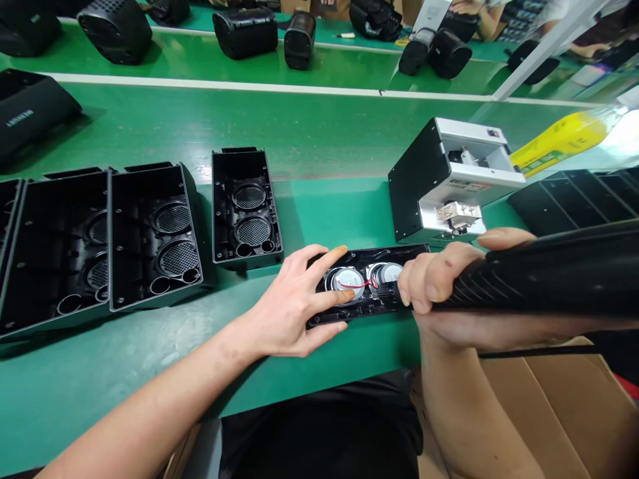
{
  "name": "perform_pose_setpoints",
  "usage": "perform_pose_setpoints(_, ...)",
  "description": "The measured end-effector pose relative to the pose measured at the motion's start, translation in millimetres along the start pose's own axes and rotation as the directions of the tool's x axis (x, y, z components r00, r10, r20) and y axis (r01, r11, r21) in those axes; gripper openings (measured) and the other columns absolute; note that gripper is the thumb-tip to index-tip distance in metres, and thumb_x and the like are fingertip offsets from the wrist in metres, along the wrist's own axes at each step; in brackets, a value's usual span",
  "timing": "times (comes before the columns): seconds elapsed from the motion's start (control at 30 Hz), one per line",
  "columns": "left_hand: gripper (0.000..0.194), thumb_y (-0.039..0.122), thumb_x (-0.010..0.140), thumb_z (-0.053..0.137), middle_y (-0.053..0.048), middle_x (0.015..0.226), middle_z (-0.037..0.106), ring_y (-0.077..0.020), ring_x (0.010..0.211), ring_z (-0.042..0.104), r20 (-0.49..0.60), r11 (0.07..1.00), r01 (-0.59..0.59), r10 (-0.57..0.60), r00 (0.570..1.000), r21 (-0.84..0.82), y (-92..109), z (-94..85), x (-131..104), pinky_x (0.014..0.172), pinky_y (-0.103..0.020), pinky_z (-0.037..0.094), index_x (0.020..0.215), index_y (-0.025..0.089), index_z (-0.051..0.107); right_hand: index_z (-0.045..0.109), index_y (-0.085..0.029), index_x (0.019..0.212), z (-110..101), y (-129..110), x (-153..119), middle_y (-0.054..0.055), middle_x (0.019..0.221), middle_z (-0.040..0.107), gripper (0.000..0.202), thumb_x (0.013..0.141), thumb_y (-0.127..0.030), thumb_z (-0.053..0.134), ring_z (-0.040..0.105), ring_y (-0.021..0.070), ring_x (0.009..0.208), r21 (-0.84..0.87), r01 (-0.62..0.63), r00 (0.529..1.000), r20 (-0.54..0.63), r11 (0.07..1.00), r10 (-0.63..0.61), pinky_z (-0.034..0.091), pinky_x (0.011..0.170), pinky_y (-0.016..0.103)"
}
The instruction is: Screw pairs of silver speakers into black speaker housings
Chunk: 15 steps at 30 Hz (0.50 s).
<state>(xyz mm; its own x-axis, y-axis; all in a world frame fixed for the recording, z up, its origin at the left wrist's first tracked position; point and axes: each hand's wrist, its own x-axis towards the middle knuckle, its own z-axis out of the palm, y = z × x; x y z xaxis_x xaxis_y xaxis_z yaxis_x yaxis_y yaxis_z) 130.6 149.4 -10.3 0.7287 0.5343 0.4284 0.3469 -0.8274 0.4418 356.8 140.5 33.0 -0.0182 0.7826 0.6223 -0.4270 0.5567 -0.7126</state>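
Note:
A black speaker housing [367, 310] lies on the green table, with two round speaker drivers [348, 282] and a red wire inside it. Spread over its left end, my left hand [299, 299] has its fingers apart and rests on the housing and the left driver. My right hand [439, 276] is wrapped around a thick black power screwdriver [554, 269]. The tool's tip points at the housing near the right driver; the right fingers hide the exact contact.
Open black housings with round grilles [247, 213] stand on the left. A silver-and-black machine [449, 183] is behind my right hand, near a yellow bottle [564, 141]. Assembled black speakers [244, 33] line the far belt; other people's hands show beyond. Cardboard [559, 406] is lower right.

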Motion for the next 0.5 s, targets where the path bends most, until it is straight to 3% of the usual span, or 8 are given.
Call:
perform_pose_setpoints(0.07, 0.036, 0.038, 0.092, 0.065, -0.022, 0.158, 0.038, -0.0387, 0.138, 0.034, 0.002, 1.0, -0.002, 0.002, 1.0, -0.001, 0.2, -0.1, 0.0, 0.111, -0.064, 0.037, 0.122, 0.02, 0.072, 0.074, -0.022, 0.115, 3.1, 0.0, -1.0, 0.002, 0.062, 0.059, 0.066, 0.09, -0.079, 0.05, 0.051, 0.0138, 0.038, 0.007, 0.003, 0.999, -0.042, 1.0, -0.002, 0.045, 0.035, 0.028)
perform_pose_setpoints(0.27, 0.037, 0.037, 0.092, 0.065, -0.022, 0.158, 0.038, -0.0392, 0.138, 0.034, 0.005, 1.0, 0.004, -0.004, 1.0, -0.003, 1.5, -0.9, 0.5, 0.112, -0.064, 0.037, 0.123, 0.02, 0.072, 0.073, -0.021, 0.118, 5.3, -1.7, -4.0, 0.003, 0.064, 0.061, 0.061, 0.092, -0.073, 0.055, 0.053, 0.0147, 0.04, 0.008, 0.014, 1.0, 0.027, 1.0, -0.014, 0.046, 0.035, 0.029)
perform_pose_setpoints(0.5, 0.035, 0.036, 0.091, 0.066, -0.02, 0.158, 0.039, -0.0386, 0.139, 0.035, 0.019, 0.998, 0.055, -0.055, 0.998, -0.008, 3.3, -3.7, 0.7, 0.113, -0.062, 0.038, 0.122, 0.021, 0.071, 0.07, -0.025, 0.124, 11.4, -8.4, -9.6, 0.002, 0.065, 0.06, 0.066, 0.093, -0.078, 0.046, 0.054, 0.016, 0.042, -0.02, -0.025, 0.998, -0.062, 0.999, 0.024, 0.045, 0.038, 0.032)
